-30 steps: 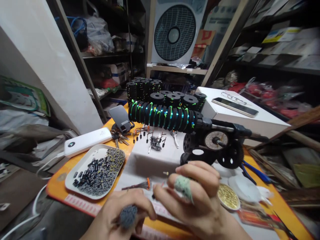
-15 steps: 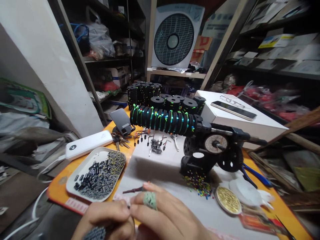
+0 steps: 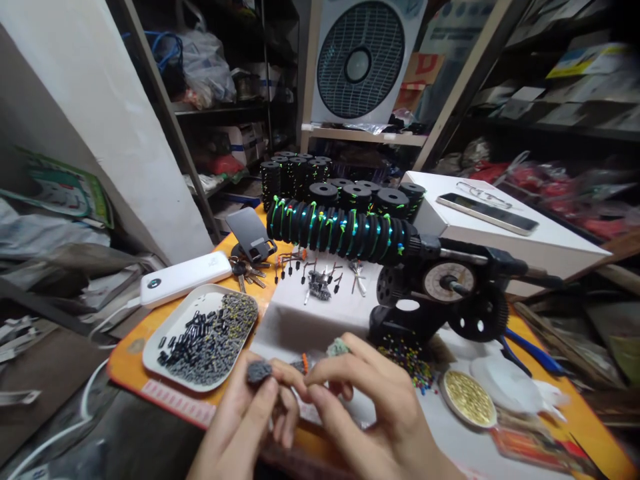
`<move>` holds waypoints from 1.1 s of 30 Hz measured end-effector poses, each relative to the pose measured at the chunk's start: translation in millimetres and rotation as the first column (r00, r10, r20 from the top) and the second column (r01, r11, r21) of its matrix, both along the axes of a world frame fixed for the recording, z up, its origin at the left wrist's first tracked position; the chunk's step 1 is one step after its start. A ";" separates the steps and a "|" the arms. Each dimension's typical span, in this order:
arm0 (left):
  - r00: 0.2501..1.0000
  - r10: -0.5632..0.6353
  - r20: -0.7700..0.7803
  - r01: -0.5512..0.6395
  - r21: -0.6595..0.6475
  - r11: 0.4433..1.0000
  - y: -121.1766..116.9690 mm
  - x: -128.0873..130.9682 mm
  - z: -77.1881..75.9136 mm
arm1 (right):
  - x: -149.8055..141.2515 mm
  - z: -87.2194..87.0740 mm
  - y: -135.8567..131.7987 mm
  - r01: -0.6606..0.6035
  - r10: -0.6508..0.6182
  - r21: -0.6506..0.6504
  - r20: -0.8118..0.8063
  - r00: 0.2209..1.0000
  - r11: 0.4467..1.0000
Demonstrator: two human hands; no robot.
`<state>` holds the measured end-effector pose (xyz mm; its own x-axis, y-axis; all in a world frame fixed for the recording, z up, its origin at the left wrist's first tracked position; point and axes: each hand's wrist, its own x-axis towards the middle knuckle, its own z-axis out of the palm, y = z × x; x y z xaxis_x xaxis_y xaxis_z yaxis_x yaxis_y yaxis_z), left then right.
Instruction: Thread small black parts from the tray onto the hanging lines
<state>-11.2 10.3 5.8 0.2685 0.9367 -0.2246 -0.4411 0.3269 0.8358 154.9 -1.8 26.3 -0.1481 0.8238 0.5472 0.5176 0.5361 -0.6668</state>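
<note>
Dark grey bundle (image 3: 259, 373): sitting in the left hand (image 3: 240, 417), its rough end showing above the thumb.
Left hand: closing around the bundle, thumb lying against it, forefinger reaching toward the right hand (image 3: 383, 400).
Right hand: curling, thumb and forefinger almost meeting beside the left fingertips; whether they are pinching a small piece, I cannot tell.
Just changed: the bundle is showing higher than half a second ago, and the hands are now meeting only near the fingertips.
Meaning: fine fingertip work is probably continuing, the left grip keeping the bundle ready.
Bundle's direction: the rough end is apparently facing up and toward the camera; the hand is hiding the rest, so its long axis is unclear.
Around the hands: the tray (image 3: 151, 365) is lying beyond the left hand, the orange-tipped bundle (image 3: 305, 363) just past the fingertips, coloured beads (image 3: 414, 365) beyond the right hand.
</note>
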 end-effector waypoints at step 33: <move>0.997 0.072 0.037 -0.072 -0.012 0.997 -14.0 6.5 -5.2 | 0.8 -0.3 2.7 -0.044 0.037 0.084 0.086 0.996 0.995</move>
<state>-4.7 -3.7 0.6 0.2091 0.9515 -0.2257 -0.4943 0.3020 0.8151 155.6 0.9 26.0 -0.2291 0.7668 0.5997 0.5464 0.6111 -0.5727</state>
